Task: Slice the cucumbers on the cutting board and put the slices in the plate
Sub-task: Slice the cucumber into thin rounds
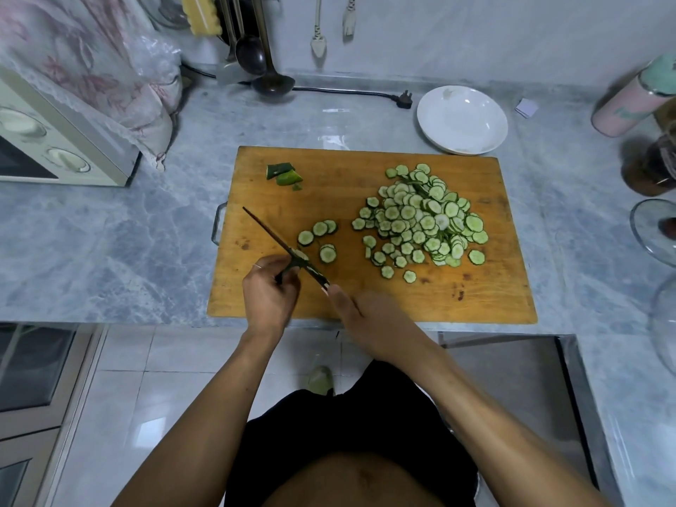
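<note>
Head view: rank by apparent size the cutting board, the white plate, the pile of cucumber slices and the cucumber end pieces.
1. cutting board
2. pile of cucumber slices
3. white plate, close to the pile
4. cucumber end pieces

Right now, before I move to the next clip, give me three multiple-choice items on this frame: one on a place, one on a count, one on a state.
1. Where does the plate stand?
A. beyond the board's far right corner
B. on the board
C. at the board's near left corner

2. How many loose slices lie between the knife and the pile?
A. one
B. about four
C. over ten

3. What does the plate hold?
A. the whole pile
B. a few slices
C. no slices

Answers:
1 A: the plate sits on the counter just past the board, on the right.
2 B: about four slices lie right of the knife, apart from the pile.
3 C: the plate shows bare white, and the pile lies on the board.
</note>
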`<state>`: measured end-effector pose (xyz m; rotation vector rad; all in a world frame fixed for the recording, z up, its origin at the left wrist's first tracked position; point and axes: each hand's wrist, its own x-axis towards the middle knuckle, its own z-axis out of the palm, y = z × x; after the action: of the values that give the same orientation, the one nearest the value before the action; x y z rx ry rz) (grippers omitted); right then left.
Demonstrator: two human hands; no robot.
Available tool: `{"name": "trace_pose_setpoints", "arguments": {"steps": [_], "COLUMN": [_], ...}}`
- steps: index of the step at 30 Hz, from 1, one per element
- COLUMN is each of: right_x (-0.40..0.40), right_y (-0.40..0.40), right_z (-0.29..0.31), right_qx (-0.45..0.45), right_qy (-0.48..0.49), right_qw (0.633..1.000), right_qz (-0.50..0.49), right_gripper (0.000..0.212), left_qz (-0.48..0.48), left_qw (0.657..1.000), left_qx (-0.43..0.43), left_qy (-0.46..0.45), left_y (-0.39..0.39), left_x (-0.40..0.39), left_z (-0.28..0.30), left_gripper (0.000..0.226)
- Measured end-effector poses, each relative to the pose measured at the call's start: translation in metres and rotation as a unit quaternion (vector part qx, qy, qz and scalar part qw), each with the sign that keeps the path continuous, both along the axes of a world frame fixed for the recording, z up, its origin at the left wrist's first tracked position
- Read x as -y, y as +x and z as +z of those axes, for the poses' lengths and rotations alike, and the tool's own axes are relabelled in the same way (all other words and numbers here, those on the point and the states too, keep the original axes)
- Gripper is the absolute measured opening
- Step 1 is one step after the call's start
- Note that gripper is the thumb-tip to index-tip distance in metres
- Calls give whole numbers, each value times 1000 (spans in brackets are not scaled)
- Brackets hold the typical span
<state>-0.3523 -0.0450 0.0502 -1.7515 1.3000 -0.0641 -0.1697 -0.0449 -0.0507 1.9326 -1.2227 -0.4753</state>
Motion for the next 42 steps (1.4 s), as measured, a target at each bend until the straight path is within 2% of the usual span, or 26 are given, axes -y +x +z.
{"name": "trace_pose_setpoints", "arguments": {"steps": [8, 17, 20, 26, 34, 38, 40, 42], "right_x": [0, 12, 15, 23, 37, 31, 30, 32], "right_y": [8, 30, 26, 13, -6, -26, -40, -52], "right_z": [0, -30, -29, -27, -19, -14, -11, -7], "right_qx": [-19, -22, -1, 37, 69, 66, 23, -25], "right_qy": [-1, -34, -33, -7, 43, -1, -69, -108], "right_qw": [1000, 999, 999, 994, 987, 993, 996, 994], "right_qz": [-4, 4, -30, -101, -136, -102, -54, -18], "right_gripper": [65, 63, 71, 71, 69, 56, 55, 54], "left_qz": [12, 14, 5, 41, -20, -2, -12, -72], "left_qw": [1000, 1000, 1000, 999, 998, 1000, 998, 987], "left_qx": [-5, 10, 1, -4, -5, -8, 2, 13], "left_qy": [26, 17, 16, 29, 62, 8, -69, -142], "left_y": [-1, -4, -4, 16, 27, 28, 29, 26], "left_x": [3, 0, -1, -9, -6, -8, -8, -4], "left_z": [0, 3, 7, 12, 25, 43, 55, 67], "left_gripper": [21, 22, 27, 28, 32, 25, 20, 17]}}
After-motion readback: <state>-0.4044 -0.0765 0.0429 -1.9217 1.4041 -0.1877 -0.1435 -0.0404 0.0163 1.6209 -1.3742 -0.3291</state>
